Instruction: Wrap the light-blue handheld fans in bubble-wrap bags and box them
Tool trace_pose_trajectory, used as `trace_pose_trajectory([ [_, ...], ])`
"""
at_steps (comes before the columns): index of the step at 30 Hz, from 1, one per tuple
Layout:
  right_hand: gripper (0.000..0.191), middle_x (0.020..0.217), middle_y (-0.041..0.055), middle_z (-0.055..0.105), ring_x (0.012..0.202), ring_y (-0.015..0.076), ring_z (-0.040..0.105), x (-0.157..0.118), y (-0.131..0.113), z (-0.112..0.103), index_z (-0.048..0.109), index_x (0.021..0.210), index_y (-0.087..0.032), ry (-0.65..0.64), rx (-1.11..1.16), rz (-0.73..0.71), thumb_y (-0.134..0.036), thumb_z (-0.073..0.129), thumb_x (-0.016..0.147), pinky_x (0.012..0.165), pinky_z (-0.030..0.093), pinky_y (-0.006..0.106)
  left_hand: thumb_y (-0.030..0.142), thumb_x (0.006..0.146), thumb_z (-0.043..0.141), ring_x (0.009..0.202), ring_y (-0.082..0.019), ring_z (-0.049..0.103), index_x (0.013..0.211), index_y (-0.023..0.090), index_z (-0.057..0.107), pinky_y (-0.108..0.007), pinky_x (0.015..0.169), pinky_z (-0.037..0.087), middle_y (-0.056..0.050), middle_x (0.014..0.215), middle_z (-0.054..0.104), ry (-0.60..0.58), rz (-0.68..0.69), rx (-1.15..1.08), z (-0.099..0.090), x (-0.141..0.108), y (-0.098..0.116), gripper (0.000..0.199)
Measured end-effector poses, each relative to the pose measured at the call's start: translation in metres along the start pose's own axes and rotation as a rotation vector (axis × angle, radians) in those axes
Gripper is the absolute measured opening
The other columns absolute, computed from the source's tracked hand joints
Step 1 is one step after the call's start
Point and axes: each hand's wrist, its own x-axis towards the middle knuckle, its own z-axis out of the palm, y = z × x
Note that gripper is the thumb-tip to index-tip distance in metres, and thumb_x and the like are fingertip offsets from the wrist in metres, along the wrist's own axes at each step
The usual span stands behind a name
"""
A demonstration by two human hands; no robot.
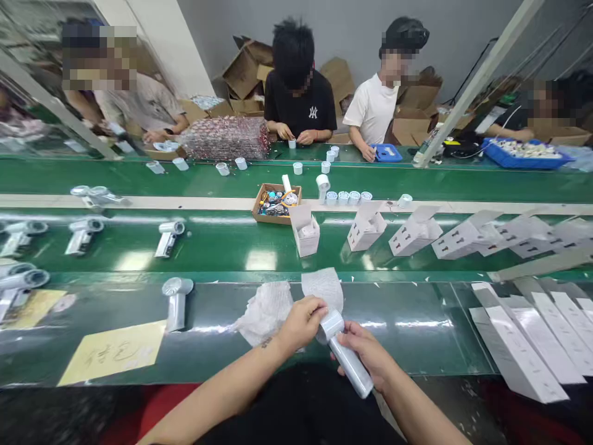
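Found white device [351, 366] clamped in right-hand grip [365, 353], with left-hand grip [302, 320] pinched together at device's head, beside foam sheet [323, 284]; unable to confirm left hold.

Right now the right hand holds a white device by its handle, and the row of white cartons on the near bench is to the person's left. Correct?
Not quite: the white cartons are to the person's right, as the head view shows. The rest stands: they are on the near bench, and the right hand holds the white device by its handle.
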Motion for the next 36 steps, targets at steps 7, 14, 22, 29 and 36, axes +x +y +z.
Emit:
trace_pose_trajectory([
  [7, 0.061, 0.071, -0.0016, 0.066, 0.06, 0.019, 0.066, -0.015, -0.003, 0.011, 0.055, 0.109, -0.02, 0.009, 0.063, -0.005, -0.041, 0.084, 0.06, 0.042, 0.052, 0.027, 0.019, 0.096, 0.044, 0.071, -0.015, 0.056, 0.085, 0.017, 0.06, -0.026, 0.066, 0.046, -0.004, 0.074, 0.061, 0.034, 0.284, 0.113, -0.01, -0.011, 0.004, 0.02],
  [14, 0.049, 0.064, -0.0011, 0.067, 0.056, 0.0196, 0.065, -0.021, -0.002, 0.017, 0.056, 0.09, -0.02, 0.173, 0.184, -0.074, -0.035, 0.088, 0.057, 0.042, 0.053, 0.028, 0.01, 0.093, 0.036, 0.073, -0.018, 0.055, 0.091, 0.017, 0.057, -0.028, 0.067, 0.048, -0.006, 0.079, 0.061, -0.05, 0.489, 0.345, -0.006, -0.038, 0.002, 0.022],
  [22, 0.022, 0.062, 0.0022, 0.065, 0.052, 0.014, 0.059, -0.012, 0.012, 0.018, 0.058, 0.078, -0.019, 0.321, 0.302, 0.086, -0.035, 0.073, 0.073, 0.052, 0.052, 0.025, 0.022, 0.091, 0.047, 0.075, -0.016, 0.059, 0.087, 0.017, 0.062, -0.026, 0.069, 0.047, -0.004, 0.081, 0.064, -0.296, -0.005, 0.095, 0.009, -0.031, 0.02, 0.016],
  [29, 0.032, 0.063, -0.0008, 0.059, 0.061, 0.0165, 0.056, -0.05, 0.001, -0.027, 0.062, 0.063, -0.021, 0.331, -0.41, -0.217, -0.049, 0.077, 0.062, 0.055, 0.047, 0.026, 0.018, 0.078, 0.051, 0.054, -0.011, 0.051, 0.076, 0.014, 0.065, -0.02, 0.049, 0.037, 0.003, 0.059, 0.058, -0.237, -0.438, -0.134, -0.003, -0.022, 0.027, 0.014],
  [36, 0.06, 0.094, 0.0121, 0.072, 0.083, 0.0294, 0.069, -0.039, -0.023, -0.013, 0.067, 0.105, -0.019, 0.066, 0.004, 0.141, -0.062, 0.074, 0.064, 0.067, 0.055, 0.037, 0.022, 0.085, 0.057, 0.084, -0.015, 0.067, 0.091, 0.019, 0.072, -0.02, 0.079, 0.049, -0.004, 0.088, 0.074, -0.488, 0.298, -0.208, 0.0, -0.033, 0.07, 0.017],
])
